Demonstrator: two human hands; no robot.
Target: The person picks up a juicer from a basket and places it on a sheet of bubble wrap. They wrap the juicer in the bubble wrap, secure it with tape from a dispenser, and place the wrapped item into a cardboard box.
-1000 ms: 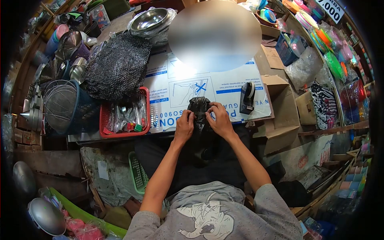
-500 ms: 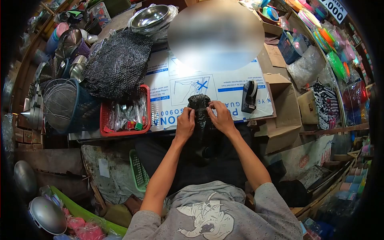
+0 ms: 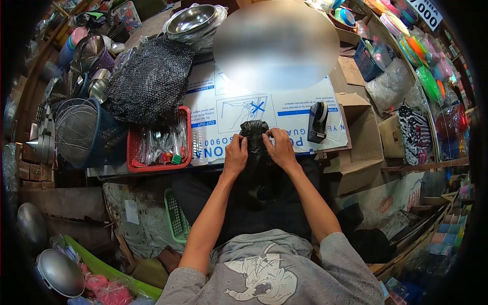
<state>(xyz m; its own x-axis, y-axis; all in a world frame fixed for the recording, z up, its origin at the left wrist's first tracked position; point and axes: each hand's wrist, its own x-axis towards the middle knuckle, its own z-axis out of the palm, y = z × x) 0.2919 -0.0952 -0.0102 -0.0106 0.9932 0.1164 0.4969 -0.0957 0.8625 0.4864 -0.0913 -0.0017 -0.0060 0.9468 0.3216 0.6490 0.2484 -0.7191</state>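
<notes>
A black, shiny plastic-wrapped bundle [image 3: 255, 133] stands between my hands at the near edge of the white printed board [image 3: 300, 122]. My left hand [image 3: 236, 154] pinches its left side, thumb and fingers pressed together. On the opposite side, my right hand [image 3: 280, 148] grips the plastic between thumb and fingertips. What the plastic wraps is hidden, and its lower part blends into my dark trousers. To the right of my right hand a black tape dispenser [image 3: 318, 122] lies on the board.
Left of my hands sits a red basket [image 3: 189, 137] of small packaged items, with black bubble wrap [image 3: 150, 81] behind it. Steel bowls [image 3: 192, 21] stand at the back. An open cardboard box [image 3: 362, 147] is at the right. A blurred patch covers the far middle.
Both hands keep their hold on the black plastic, with only slight finger movement. The plastic's top edge has shifted a little; nothing was let go.
</notes>
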